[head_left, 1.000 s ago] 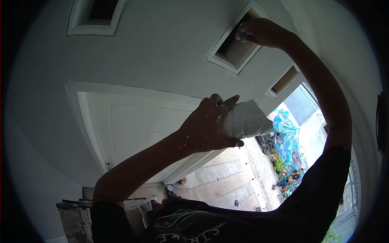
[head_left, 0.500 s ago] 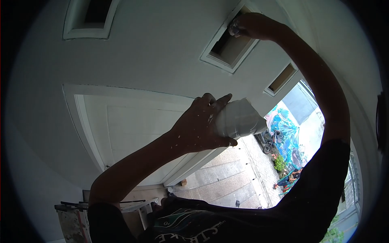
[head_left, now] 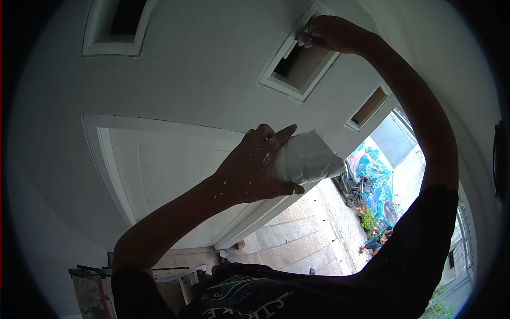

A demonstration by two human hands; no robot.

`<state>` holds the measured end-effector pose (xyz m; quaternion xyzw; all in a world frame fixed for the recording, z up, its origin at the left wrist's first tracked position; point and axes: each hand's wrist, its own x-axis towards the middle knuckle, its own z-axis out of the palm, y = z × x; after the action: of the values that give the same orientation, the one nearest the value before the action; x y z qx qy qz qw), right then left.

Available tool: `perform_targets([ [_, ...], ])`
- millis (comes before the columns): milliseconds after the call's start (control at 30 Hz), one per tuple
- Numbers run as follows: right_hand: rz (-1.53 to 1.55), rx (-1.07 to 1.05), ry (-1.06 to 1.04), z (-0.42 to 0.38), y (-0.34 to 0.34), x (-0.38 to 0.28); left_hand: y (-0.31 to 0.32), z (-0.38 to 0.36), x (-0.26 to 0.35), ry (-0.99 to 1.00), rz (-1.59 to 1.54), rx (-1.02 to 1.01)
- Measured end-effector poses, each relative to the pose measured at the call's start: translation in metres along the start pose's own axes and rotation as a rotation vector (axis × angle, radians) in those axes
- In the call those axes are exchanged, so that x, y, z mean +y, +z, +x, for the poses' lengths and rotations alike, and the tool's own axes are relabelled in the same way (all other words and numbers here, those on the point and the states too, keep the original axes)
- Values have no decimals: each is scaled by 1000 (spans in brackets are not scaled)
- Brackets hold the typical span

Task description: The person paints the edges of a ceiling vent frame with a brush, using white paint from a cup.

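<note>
My left hand [head_left: 255, 167] is wrapped round a pale, cup-like container [head_left: 308, 158] in the middle of the view, its jagged rim towards the right. White specks mark the back of this hand. Higher up, my right hand [head_left: 326, 36] reaches to the upper edge of a small framed opening [head_left: 281, 83] in the wall. Its fingers are bent together at the frame, and what they hold, if anything, is too dark to make out.
A white panelled door [head_left: 175, 165] lies below the openings. Other framed openings [head_left: 111, 48] [head_left: 367, 108] flank the middle one. A ladder-like stand [head_left: 183, 279] is low left. Outside are a motorbike [head_left: 350, 192], blue sheeting [head_left: 376, 173] and a person [head_left: 374, 242].
My left hand and the container have shifted slightly left. At the opening, my right hand's fingers have moved slightly left along the frame.
</note>
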<state>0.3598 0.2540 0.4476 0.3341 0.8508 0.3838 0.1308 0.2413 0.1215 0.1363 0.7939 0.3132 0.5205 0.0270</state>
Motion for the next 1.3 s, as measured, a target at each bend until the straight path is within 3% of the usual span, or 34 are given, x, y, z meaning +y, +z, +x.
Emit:
perform_targets([
  [67,6,-17,-19,-13,5,8,4,-2,-5,107,-3,64],
  [167,57,44,-93,-25,8,14,5,-1,-2,42,-15,15],
  [233,101,194,-125,-21,18,18,3,-1,3,30,-3,-4],
  [367,74,134,-140,-15,40,22,7,-2,4,38,-2,-17],
  [467,-88,97,-278,-16,31,16,5,-2,11,-14,18,-77],
  [533,172,-213,14,-20,-8,-10,4,-2,11,-31,6,-73],
  [633,-7,-140,83,-11,-25,-23,6,-3,8,-19,-5,-55],
  [767,-71,-39,-65,-9,-1,-20,7,-3,8,-3,-38,-34],
  [833,-52,-18,-44,-9,19,2,5,-2,12,-26,-39,-56],
  [900,-175,-10,-221,-25,24,6,3,-2,12,-57,-39,-80],
  [1033,100,-124,-79,-37,-8,-2,1,-1,10,-69,-28,-96],
  [1067,-11,22,12,-41,-7,-9,1,-1,10,-69,-26,-96],
  [1233,6,73,-44,-29,28,-1,-1,0,13,-73,-25,-115],
  [1300,-100,-15,-109,-40,31,5,-2,0,13,-97,-23,-141],
])
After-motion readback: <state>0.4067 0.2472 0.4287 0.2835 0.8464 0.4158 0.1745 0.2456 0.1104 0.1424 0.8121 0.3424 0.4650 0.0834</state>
